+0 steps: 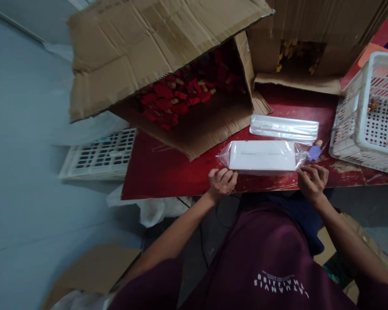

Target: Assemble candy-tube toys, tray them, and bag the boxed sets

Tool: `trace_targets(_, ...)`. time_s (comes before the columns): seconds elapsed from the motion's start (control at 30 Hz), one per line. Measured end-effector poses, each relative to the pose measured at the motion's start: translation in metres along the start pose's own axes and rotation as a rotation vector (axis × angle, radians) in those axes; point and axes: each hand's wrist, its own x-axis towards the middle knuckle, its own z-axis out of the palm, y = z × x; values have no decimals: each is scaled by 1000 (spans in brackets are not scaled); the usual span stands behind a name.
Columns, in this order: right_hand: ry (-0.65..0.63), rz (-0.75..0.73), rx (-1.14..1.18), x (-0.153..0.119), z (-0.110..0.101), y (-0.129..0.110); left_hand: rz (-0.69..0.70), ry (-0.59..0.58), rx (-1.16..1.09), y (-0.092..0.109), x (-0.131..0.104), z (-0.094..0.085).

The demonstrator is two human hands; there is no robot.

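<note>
Across the red table [168, 176], right of frame centre, the white box [261, 157] lies lengthwise left to right, left hand [222, 183] and right hand [313, 183] about equally near, pinching its clear bag [224, 156] at the near corners.

The red table [168, 172] bears cartons [221, 137], clear sleeves [284, 128], a wrapped box [261, 158] and a basket [347, 135].

Single head-worn view, looks forward and steeply down over the wearer's own shirt front [261, 258] and forearms. Bench [168, 172] mid-frame at about arm's reach, cartons [168, 56] beyond it at top, slightly tilted horizon. Only one camera, so no shared coverage.
</note>
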Motion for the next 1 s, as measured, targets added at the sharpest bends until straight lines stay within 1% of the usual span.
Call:
trace_targets(0.1,38,71,-11,10,9,-11,-110,2,13,-1,4,5)
trace_targets(0.17,46,128,-10,12,10,-18,-144,54,83,5,12,-1)
trace_targets(0.27,56,165,-4,7,9,-27,-180,177,114,26,38,-15)
trace_targets(0.33,65,173,1,4,9,-29,-195,189,55,42,63,-17)
trace_targets(0.37,70,182,-2,3,10,-28,-184,147,15,49,77,-14)
trace_targets(0.43,78,202,-17,4,13,-25,-98,-15,-51,58,99,1)
trace_targets(0.5,98,207,-24,8,13,-21,-32,-150,-69,60,111,20)
trace_targets(0.57,135,210,7,15,7,-22,-33,-227,-77,59,111,34)
trace_targets(0.63,189,249,50,22,-7,-33,-65,-257,-102,57,105,41)
trace_targets(0.67,222,277,63,26,-17,-43,-80,-264,-123,56,102,42)
trace_targets(0.73,272,314,103,36,-36,-70,-105,-270,-184,56,96,42)
trace_targets(0.77,265,300,150,43,-43,-86,-120,-272,-225,56,95,41)
trace_targets(0.8,224,258,223,50,-48,-101,-138,-273,-267,57,95,41)
trace_targets(0.87,51,138,401,67,-44,-125,-170,-259,-333,60,96,41)
trace_targets(0.93,-126,70,498,83,-26,-135,-202,-238,-359,63,98,41)
trace_targets(0.97,-173,71,498,90,-13,-135,-212,-220,-365,65,98,41)
trace_targets(1.0,-183,86,479,95,-1,-131,-215,-193,-371,65,98,41)
